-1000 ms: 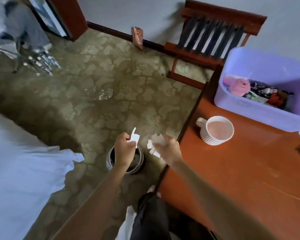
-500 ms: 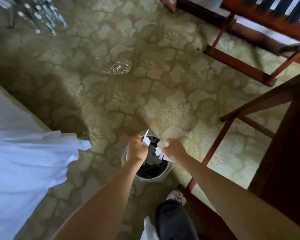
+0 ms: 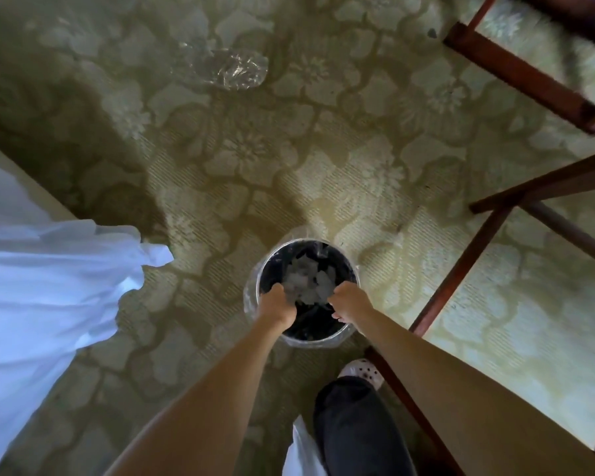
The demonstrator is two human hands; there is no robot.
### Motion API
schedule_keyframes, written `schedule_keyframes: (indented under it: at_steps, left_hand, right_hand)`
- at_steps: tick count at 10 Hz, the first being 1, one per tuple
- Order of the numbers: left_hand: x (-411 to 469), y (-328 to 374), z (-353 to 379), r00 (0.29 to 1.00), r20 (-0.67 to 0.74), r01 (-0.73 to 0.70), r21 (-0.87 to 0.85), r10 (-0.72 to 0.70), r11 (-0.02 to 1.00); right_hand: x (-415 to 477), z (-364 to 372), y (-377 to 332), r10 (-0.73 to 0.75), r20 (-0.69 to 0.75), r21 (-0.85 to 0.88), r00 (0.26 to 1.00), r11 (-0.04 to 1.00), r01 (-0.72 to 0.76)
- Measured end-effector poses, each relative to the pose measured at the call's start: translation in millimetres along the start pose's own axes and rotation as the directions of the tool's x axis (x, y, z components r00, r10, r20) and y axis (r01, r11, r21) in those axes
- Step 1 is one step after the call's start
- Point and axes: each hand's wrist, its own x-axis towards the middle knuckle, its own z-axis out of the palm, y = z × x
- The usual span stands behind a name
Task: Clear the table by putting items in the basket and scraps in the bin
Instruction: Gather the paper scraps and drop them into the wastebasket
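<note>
L hand (image 3: 277, 309) & R hand (image 3: 349, 302) over round black plastic-lined bin (image 3: 276, 266), white paper scraps (image 3: 310, 285) btwn them; fingers curled, can't tell if pinching.

We count one bin (image 3: 275, 266) on one carpet (image 3: 323, 149), and in it a heap of pale paper scraps (image 3: 308, 283), too blurred for us to number. There are two hands, the left hand (image 3: 277, 309) and the right hand (image 3: 349, 302). We see also one white shoe (image 3: 361, 371), one dark trouser leg (image 3: 358, 427), one crumpled piece of clear plastic (image 3: 231, 68) and one large white cloth (image 3: 49, 286). Of wooden bars (image 3: 461, 269) at the right we make out at least four.
</note>
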Motion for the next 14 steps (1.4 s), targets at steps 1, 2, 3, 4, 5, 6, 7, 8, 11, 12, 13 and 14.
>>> schedule_keyframes:
  at_steps: [1,2,3,4,5,6,7,8,11,12,13,14]
  left_hand:
    - [-18.8,7.1,-11.0,1.000,0.016,-0.006,-0.060,0.007,0.998]
    - [-51.0,30.9,-32.8,0.997,-0.065,-0.052,-0.167,0.042,0.985]
    - [-100.1,69.5,-57.6,0.978,-0.182,-0.164,-0.370,0.102,0.914]
    - [-168.6,115.6,-80.3,0.926,-0.298,-0.345,-0.419,0.232,0.840]
    - [-236.7,157.9,-93.2,0.828,-0.411,-0.533,-0.364,0.382,0.763]
    - [-295.4,191.1,-86.7,0.723,-0.488,-0.665,-0.303,0.489,0.682]
    - [-371.7,225.2,-52.2,0.628,-0.438,-0.775,-0.274,0.643,0.569]
    - [-422.9,249.3,-5.7,0.563,-0.353,-0.826,-0.248,0.747,0.506]
    - [-520.9,309.5,185.3,0.428,0.028,-0.903,-0.023,0.903,0.429]
    - [-538.9,336.0,245.0,0.457,0.106,-0.888,0.116,0.883,0.445]
    - [-544.2,365.7,294.7,0.508,0.129,-0.852,0.223,0.851,0.475]
    - [-535.5,390.7,328.5,0.580,0.115,-0.794,0.301,0.806,0.529]
  right_hand:
    - [-24.0,-12.5,-6.2,-0.010,-0.050,-0.007,0.999,1.000,0.009]
    - [-63.0,-38.0,-17.7,0.006,-0.140,0.082,0.990,0.997,0.006]
    - [-134.3,-77.3,-44.0,-0.046,-0.239,0.243,0.970,0.964,0.105]
    - [-207.9,-116.0,-57.7,-0.112,-0.385,0.416,0.916,0.865,0.281]
    - [-286.8,-161.9,-47.6,-0.175,-0.521,0.519,0.835,0.712,0.473]
    - [-350.5,-200.1,-13.8,-0.238,-0.662,0.478,0.711,0.596,0.645]
    - [-420.1,-236.2,54.8,-0.187,-0.770,0.442,0.610,0.534,0.721]
    - [-470.0,-254.9,124.1,-0.056,-0.811,0.490,0.582,0.477,0.729]
    - [-520.5,-282.1,328.3,0.249,-0.828,0.552,0.502,0.516,0.655]
    - [-515.1,-301.9,384.1,0.258,-0.792,0.599,0.553,0.503,0.623]
    - [-501.8,-331.2,433.3,0.213,-0.748,0.620,0.628,0.563,0.546]
    - [-486.4,-364.2,472.5,0.181,-0.719,0.588,0.671,0.672,0.450]
